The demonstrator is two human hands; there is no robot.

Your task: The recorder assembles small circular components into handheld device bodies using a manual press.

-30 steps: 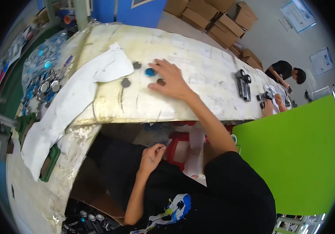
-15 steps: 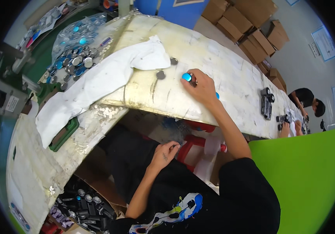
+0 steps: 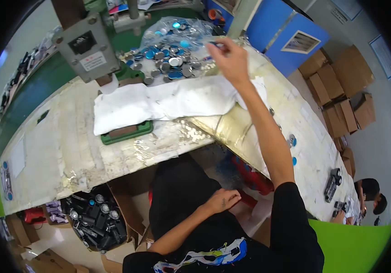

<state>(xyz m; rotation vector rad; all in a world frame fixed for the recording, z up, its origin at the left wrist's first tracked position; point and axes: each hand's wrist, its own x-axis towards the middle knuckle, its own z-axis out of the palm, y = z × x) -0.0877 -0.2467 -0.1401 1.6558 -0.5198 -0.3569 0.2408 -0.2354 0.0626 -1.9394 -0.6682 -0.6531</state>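
My right hand (image 3: 232,59) is stretched out over the far side of the bench, beside a heap of round metal caps (image 3: 176,61), some silver and some with blue faces. Its thumb and fingers are closed around something small and dark that I cannot make out. My left hand (image 3: 222,200) rests low over my lap with its fingers curled together; whatever they may hold is hidden. A white cloth (image 3: 168,102) lies between me and the heap. To the right of my forearm, a blue-and-silver cap (image 3: 292,140) and a blue cap (image 3: 294,161) lie on the bench.
A grey-and-green press (image 3: 88,48) stands at the far left, near a green metal base (image 3: 127,134) partly under the cloth. Below the bench, a carton holds black parts (image 3: 97,218). Cardboard boxes (image 3: 341,95) are stacked at right. A person (image 3: 369,193) works at the bench's far right.
My right hand has left the blue cap on the bench and moved over to the heap. The view has turned left. My left hand stays low over my lap.
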